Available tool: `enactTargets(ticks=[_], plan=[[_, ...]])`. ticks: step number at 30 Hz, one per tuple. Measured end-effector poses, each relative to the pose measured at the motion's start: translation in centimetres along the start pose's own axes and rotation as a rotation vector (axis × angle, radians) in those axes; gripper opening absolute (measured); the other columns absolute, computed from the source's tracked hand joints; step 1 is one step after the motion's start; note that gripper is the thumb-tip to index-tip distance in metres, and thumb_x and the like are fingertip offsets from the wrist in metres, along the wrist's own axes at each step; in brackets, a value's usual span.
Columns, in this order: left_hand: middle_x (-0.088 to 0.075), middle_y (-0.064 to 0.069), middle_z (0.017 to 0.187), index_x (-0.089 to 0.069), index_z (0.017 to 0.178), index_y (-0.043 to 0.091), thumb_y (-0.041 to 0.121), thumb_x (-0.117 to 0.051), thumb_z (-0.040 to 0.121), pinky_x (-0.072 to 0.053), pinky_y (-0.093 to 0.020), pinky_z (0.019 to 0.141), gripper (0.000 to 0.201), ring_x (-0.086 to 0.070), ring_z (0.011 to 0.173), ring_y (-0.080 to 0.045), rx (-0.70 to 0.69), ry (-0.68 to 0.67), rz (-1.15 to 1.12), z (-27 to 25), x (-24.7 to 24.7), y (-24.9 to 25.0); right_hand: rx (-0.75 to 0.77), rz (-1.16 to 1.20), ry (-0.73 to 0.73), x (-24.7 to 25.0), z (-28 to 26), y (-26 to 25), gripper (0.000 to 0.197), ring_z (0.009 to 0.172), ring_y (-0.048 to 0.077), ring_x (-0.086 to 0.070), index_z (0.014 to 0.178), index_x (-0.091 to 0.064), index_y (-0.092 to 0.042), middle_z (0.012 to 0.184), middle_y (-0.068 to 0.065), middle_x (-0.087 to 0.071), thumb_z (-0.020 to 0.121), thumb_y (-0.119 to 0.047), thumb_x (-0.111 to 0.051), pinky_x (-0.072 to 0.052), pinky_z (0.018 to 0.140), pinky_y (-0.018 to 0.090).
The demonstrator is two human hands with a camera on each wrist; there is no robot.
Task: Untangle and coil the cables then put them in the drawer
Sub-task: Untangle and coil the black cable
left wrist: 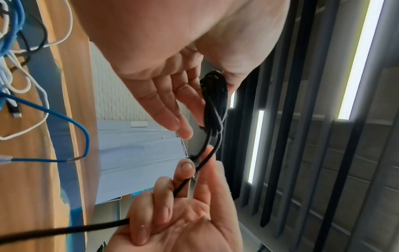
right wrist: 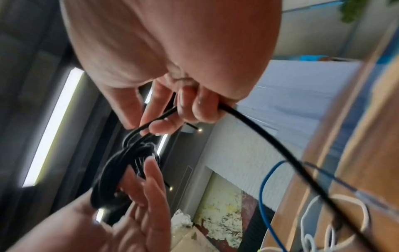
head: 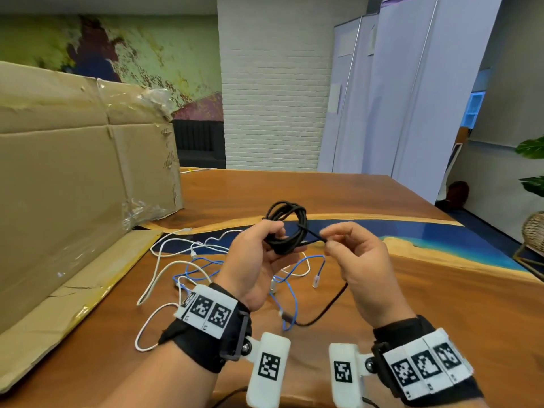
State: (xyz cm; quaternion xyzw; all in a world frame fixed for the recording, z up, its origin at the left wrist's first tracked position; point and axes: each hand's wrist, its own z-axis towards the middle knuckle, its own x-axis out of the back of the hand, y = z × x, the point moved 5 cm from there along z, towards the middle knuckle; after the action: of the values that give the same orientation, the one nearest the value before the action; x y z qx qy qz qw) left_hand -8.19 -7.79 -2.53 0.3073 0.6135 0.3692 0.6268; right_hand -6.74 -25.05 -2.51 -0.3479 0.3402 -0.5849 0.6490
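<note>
A black cable wound into a coil (head: 287, 228) is held up over the table. My left hand (head: 266, 245) grips the coil's lower left side, fingers and thumb round the bundle (left wrist: 215, 102). My right hand (head: 335, 241) pinches the loose black strand (left wrist: 187, 180) where it leaves the coil, and the strand passes through the curled fingers (right wrist: 200, 109). The black tail (head: 323, 312) hangs from that hand down to the table. Below the hands lies a tangle of white and blue cables (head: 200, 265), with a blue loop (left wrist: 86, 136) showing in the left wrist view. No drawer is in view.
A large cardboard box (head: 73, 172) lies along the left of the wooden table (head: 426, 304), its flap spread flat on the tabletop. Beyond the table's right edge stand a wicker basket (head: 534, 231) and a plant. White partition panels (head: 412, 98) stand behind.
</note>
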Motion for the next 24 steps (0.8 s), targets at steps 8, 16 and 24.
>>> enactTargets(ticks=[8,16,24], plan=[[-0.07,-0.008,0.085,-0.071,0.113,0.008,0.013,-0.057,0.098,-0.054,-0.033,0.072,0.021,-0.071,0.079,-0.023,-0.051,-0.132,0.091,-0.4,-1.5,-0.7,-0.095,0.21,-0.076,-1.1,-0.3,0.0,0.024,0.038,-0.001,-0.05,0.097,-0.066,0.008,0.05,-0.007,-0.059,0.083,-0.011,-0.069,-0.038,0.042,0.007],[-0.071,-0.017,0.089,-0.066,0.068,0.009,0.009,-0.055,0.081,-0.051,-0.03,0.078,0.017,-0.069,0.088,-0.028,-0.095,-0.152,0.355,0.0,-1.7,-1.1,-0.099,-0.14,0.026,-0.1,0.8,1.7,0.026,0.075,0.01,-0.07,0.079,-0.081,-0.012,0.077,0.005,-0.078,0.092,-0.001,-0.062,-0.051,0.066,0.017],[-0.053,-0.004,0.064,-0.051,0.065,0.013,0.039,-0.058,0.1,-0.053,-0.04,0.081,0.044,-0.057,0.072,-0.025,0.093,0.058,0.134,1.6,0.3,-3.2,-0.106,-0.322,-0.18,-1.5,0.6,1.7,0.027,0.062,0.017,-0.037,0.068,-0.044,0.004,0.064,0.011,-0.04,0.08,-0.018,-0.053,-0.032,0.06,0.035]])
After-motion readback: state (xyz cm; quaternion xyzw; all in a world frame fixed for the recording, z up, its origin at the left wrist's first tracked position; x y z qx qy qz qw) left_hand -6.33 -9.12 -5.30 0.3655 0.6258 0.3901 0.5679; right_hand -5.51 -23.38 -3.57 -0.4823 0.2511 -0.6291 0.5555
